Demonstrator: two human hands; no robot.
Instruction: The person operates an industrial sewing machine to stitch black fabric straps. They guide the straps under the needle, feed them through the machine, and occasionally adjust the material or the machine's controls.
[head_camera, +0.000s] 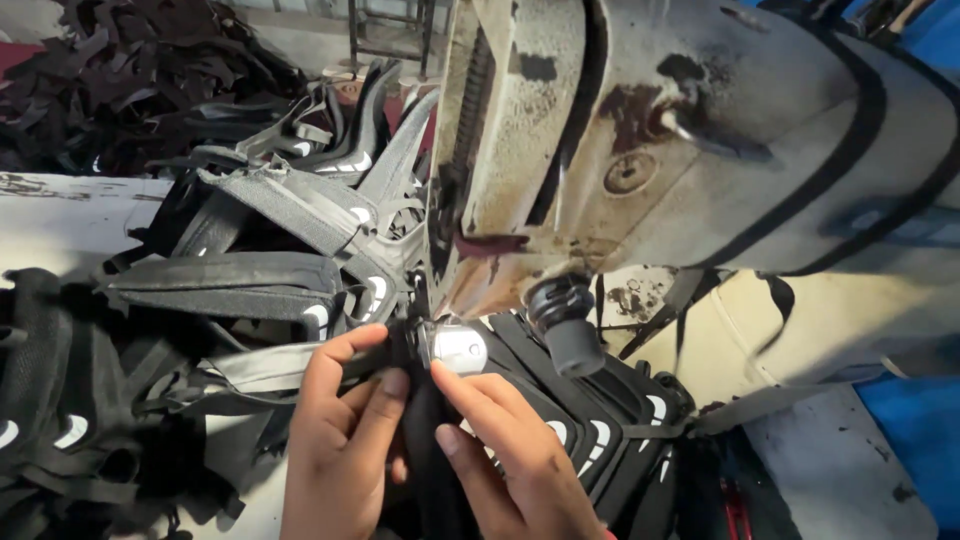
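A worn, stained cream sewing machine (640, 130) fills the upper right. Under its needle area sits a shiny metal post (455, 345) with a black fabric shoe piece (420, 440) draped over it. My left hand (335, 440) pinches that black piece from the left, thumb and fingers at its top edge. My right hand (510, 450) presses on it from the right, fingertips just below the metal post. A black knob (570, 325) hangs from the machine beside my right hand.
Several grey and black shoe uppers with white oval marks (290, 240) are heaped on the white table (60, 215) at left. More stitched pieces (610, 420) lie right of my hands. Dark scraps (120, 70) pile up at the back left.
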